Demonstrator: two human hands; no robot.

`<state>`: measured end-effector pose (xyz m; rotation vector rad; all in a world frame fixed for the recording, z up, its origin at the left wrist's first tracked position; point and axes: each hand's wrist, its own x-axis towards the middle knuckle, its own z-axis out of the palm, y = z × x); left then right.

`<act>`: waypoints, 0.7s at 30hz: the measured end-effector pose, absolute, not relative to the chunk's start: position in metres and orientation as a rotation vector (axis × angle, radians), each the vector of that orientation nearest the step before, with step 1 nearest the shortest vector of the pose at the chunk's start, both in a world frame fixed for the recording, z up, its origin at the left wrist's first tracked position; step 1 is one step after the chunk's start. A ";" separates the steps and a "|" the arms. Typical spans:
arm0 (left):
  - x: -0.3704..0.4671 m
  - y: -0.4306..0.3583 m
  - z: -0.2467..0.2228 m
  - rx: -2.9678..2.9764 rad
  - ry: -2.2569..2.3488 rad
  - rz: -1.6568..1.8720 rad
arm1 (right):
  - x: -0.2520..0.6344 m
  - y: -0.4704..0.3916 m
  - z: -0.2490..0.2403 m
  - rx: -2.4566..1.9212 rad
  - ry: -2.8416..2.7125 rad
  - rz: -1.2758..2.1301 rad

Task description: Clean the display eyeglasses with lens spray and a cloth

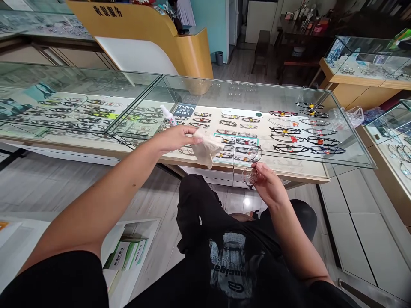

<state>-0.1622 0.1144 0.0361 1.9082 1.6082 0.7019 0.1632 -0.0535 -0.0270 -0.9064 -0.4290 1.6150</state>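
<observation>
My left hand [180, 137] pinches a pale cloth [207, 147], which hangs from the fingertips over the front part of the glass display case [272, 92]. To the right, my right hand [268, 179] holds a pair of thin-framed eyeglasses [249, 176] by the middle, with one lens above the fingers and the other below. The cloth and the eyeglasses are apart. A small white bottle [168, 115] stands on the glass just beyond my left hand. Under the glass lie rows of eyeglass frames [290, 148].
A wooden counter [195, 51] rises behind the case. More display cases stand at the left [58, 107] and right [362, 79]. Below my left arm is an open white drawer or shelf [154, 226] with green and white boxes. My knees are close to the case's front edge.
</observation>
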 end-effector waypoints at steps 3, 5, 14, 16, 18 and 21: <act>-0.152 0.091 0.048 1.997 1.323 0.742 | 0.163 -0.053 -0.026 -0.905 -0.428 1.615; -0.144 0.078 0.051 2.024 1.257 0.939 | 0.164 -0.053 -0.025 -0.904 -0.433 1.610; -0.095 0.052 0.018 1.508 0.905 1.406 | 0.173 -0.056 -0.024 -0.915 -0.419 1.561; -0.088 0.050 0.008 1.443 0.868 1.396 | 0.177 -0.057 -0.023 -0.921 -0.398 1.548; -0.081 0.049 -0.001 1.393 0.859 1.371 | 0.180 -0.058 -0.022 -0.928 -0.379 1.527; -0.071 0.045 -0.010 1.302 0.858 1.314 | 0.186 -0.059 -0.023 -0.931 -0.373 1.496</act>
